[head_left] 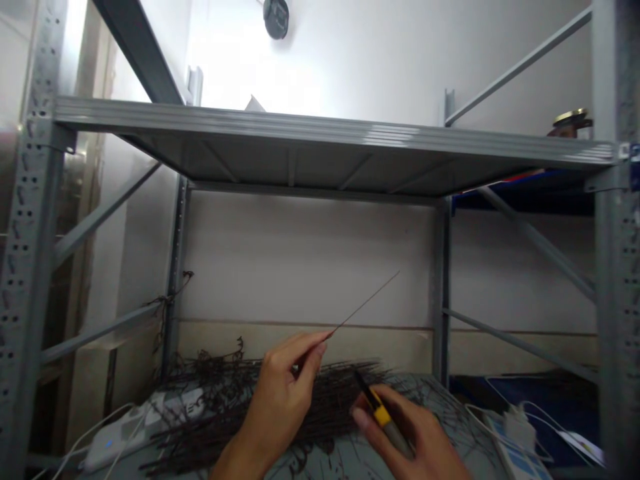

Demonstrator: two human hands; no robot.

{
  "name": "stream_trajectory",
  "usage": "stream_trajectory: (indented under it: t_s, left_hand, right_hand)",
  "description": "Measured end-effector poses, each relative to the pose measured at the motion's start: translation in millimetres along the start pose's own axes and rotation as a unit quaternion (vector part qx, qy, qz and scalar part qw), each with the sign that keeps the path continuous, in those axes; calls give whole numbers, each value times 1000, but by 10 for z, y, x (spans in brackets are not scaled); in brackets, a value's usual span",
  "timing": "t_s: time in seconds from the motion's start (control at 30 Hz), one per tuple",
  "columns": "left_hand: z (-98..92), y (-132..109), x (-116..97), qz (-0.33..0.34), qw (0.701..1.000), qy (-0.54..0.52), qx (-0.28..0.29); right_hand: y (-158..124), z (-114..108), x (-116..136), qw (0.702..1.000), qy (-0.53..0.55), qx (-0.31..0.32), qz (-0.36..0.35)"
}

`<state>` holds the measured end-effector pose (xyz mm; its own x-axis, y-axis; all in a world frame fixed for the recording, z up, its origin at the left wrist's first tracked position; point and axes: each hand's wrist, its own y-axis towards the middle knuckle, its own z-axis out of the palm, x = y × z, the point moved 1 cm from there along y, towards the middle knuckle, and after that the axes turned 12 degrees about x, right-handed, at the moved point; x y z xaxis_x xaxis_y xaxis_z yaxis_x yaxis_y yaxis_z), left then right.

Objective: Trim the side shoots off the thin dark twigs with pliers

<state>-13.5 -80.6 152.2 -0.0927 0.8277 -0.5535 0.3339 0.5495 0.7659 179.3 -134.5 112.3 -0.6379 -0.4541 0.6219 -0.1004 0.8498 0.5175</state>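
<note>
My left hand [286, 387] is closed in a pinch on one end of a thin dark stick [367, 300], which slants up to the right in front of the wall. Lower and to the right, my right hand [413, 437] wraps around a slim hand tool [383, 415] with a black tip, a yellow collar and a grey handle; its exact kind is unclear. The tool's tip points up and left, apart from the stick. Beneath both hands spreads a pile of thin dark sticks [225, 423], some with curled ends, on a grey shelf [357, 467].
Overhead, a grey metal shelf [300, 133] spans between uprights. A white power strip [113, 440] with cables lies at left; another plugged strip [517, 443] sits at right. A dark curled sprig [167, 300] sticks to the left rear post. A jar [570, 123] stands upper right.
</note>
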Motion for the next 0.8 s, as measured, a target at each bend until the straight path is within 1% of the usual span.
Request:
stream_trajectory:
  t_s: [0.1, 0.23, 0.37, 0.47, 0.67, 0.8]
  left_hand:
    - [-2, -10, -27, 24, 999, 27, 1]
    - [-22, -32, -40, 41, 998, 48, -2]
    - [-37, -46, -20, 38, 998, 50, -10]
    - [-36, -38, 8, 29, 998, 56, -17]
    - [25, -69, 57, 31, 997, 67, 0]
    - [61, -104, 49, 31, 998, 57, -2]
  right_hand:
    - [271, -115, 180, 1000, -11, 8, -14]
    - [427, -148, 289, 998, 3, 44, -42]
    - [454, -171, 278, 997, 10, 43, -62]
    - [443, -179, 248, 997, 9, 46, -62]
    - [468, -176, 239, 996, -8, 62, -60]
    - [500, -172, 232, 997, -38, 33, -60]
